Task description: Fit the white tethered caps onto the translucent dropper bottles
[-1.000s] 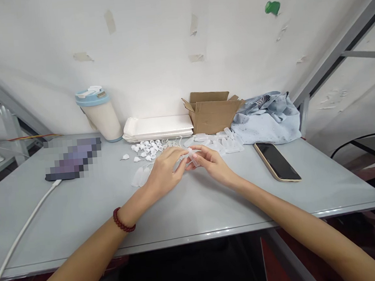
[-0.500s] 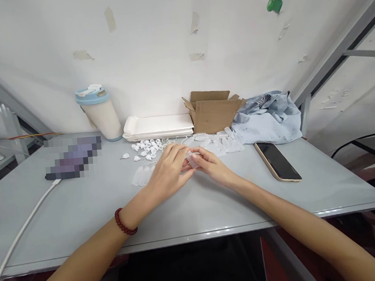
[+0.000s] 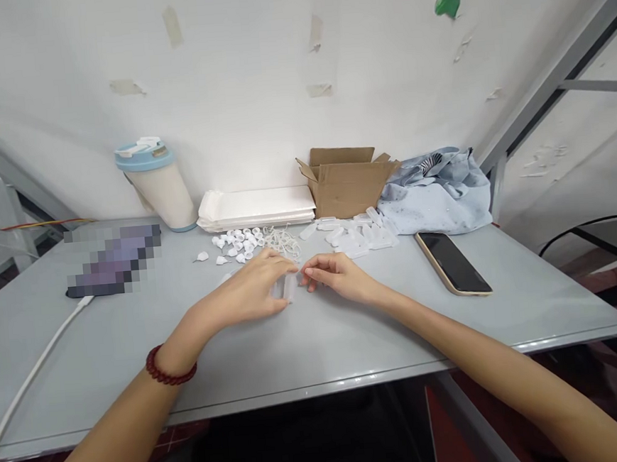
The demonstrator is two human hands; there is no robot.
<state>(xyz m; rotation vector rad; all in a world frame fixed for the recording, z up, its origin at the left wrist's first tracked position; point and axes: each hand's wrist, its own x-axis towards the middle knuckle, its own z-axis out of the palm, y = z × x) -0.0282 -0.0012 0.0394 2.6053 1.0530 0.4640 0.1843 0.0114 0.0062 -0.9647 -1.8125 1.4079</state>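
My left hand (image 3: 256,286) is closed around a small translucent plastic tube (image 3: 290,289), thumb on the near end and fingers over the far end. Just to its right, my right hand (image 3: 338,275) has its fingers curled into a pinch close to the tube; whether anything is between them is hidden. Beyond the left hand lie several white plastic caps (image 3: 237,244) with a tangle of thin pale strings (image 3: 282,241) beside them. A pile of loose translucent tubes (image 3: 362,235) spreads behind my right hand. More tubes are partly covered by my left hand.
Along the wall stand a tumbler (image 3: 158,186), a stack of white packets (image 3: 256,208), an open cardboard box (image 3: 348,189) and a light blue cloth (image 3: 439,196). A phone (image 3: 454,262) lies at right, and a pixelated device (image 3: 116,260) with a white cable (image 3: 36,373) at left.
My hands have parted slightly. The left has moved left and down with the tube, and the right has let go of the tube, its fingers now curled beside it.
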